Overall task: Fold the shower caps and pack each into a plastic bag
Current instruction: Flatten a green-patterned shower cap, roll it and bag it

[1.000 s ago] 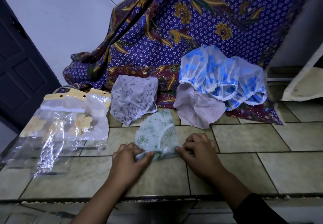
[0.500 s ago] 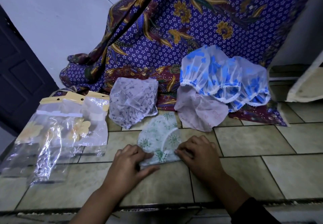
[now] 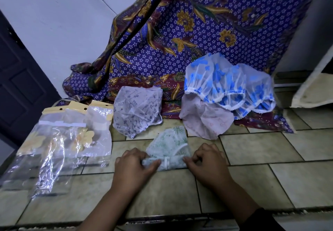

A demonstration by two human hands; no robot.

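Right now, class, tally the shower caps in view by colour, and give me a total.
Green-patterned shower cap: 1
Grey-patterned shower cap: 1
Pink shower cap: 1
Blue-flowered shower caps: 2 that can be told apart; they overlap
Total: 5
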